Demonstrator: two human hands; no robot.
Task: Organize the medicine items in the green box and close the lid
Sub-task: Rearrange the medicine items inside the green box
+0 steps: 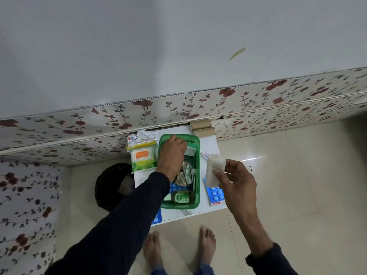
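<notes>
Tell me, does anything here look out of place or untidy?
Yes. A blue blister pack still lies outside the green box, at its right on the white table, and another overhangs the near edge.

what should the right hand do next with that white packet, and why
Probably lower the white packet into the green box. The right hand pinches it in the air beside the box, while the left hand reaches inside among the items, seemingly making room. A blue pill strip lies outside on the white table.
</notes>
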